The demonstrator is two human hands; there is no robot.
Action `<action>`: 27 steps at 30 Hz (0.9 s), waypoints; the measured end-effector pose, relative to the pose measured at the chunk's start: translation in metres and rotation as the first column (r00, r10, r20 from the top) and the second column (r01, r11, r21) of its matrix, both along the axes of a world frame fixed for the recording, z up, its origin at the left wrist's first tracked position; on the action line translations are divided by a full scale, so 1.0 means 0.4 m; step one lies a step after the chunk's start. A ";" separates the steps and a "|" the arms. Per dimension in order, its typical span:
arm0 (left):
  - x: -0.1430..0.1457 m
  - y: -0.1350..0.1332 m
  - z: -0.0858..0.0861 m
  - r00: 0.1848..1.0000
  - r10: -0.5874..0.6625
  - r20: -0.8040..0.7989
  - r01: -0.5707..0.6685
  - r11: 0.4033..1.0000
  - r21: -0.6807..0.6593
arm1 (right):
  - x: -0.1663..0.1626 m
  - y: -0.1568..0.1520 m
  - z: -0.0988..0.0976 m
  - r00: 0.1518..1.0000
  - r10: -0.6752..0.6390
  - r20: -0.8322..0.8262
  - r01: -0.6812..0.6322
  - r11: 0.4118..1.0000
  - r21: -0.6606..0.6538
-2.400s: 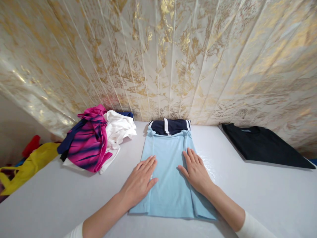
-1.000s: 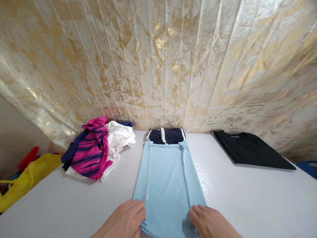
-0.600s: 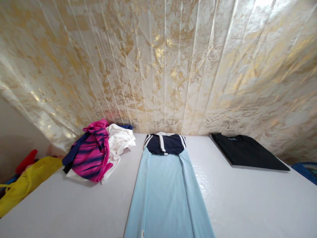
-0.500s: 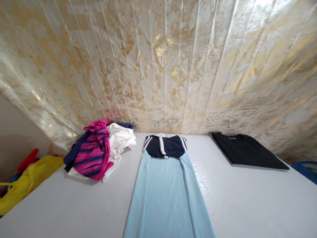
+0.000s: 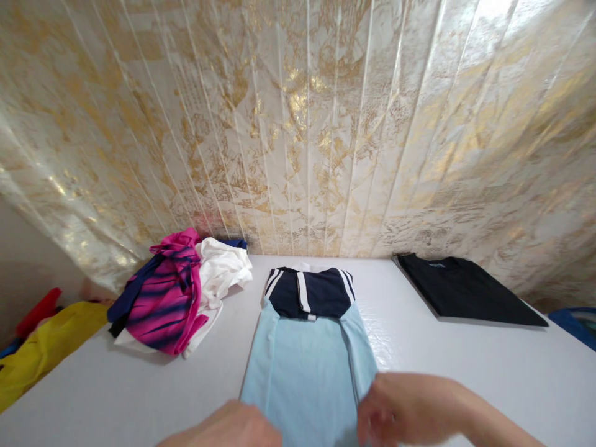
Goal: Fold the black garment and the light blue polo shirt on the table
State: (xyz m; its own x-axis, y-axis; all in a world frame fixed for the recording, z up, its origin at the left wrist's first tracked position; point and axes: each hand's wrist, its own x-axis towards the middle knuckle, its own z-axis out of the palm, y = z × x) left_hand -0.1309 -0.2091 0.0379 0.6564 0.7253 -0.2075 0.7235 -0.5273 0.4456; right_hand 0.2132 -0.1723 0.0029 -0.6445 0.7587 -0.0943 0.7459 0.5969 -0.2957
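A light blue shirt (image 5: pixel 307 366) with a navy, white-striped collar part (image 5: pixel 310 293) lies folded lengthwise on the white table (image 5: pixel 465 372). My left hand (image 5: pixel 228 429) is at the shirt's near left edge, blurred, knuckles up. My right hand (image 5: pixel 405 406) is at the near right edge, fingers curled down onto the cloth, also blurred. Both seem to grip the shirt's near end, though the fingers are smeared.
A heap of pink-and-navy striped and white clothes (image 5: pixel 172 295) lies at the back left. A folded black shirt (image 5: pixel 460 288) lies at the back right. Yellow and red cloth (image 5: pixel 41 341) hangs off the left edge. A gold-patterned wall (image 5: pixel 298 124) backs the table.
My hands slid from the shirt's middle down to its near edge, left the view, and now are back at the near end. The shirt has been drawn toward me.
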 end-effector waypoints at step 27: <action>0.270 0.766 -0.152 0.881 0.458 0.120 -0.464 0.784 0.413 | 0.089 0.637 -0.036 0.632 -0.674 -0.382 0.604 0.738 -0.302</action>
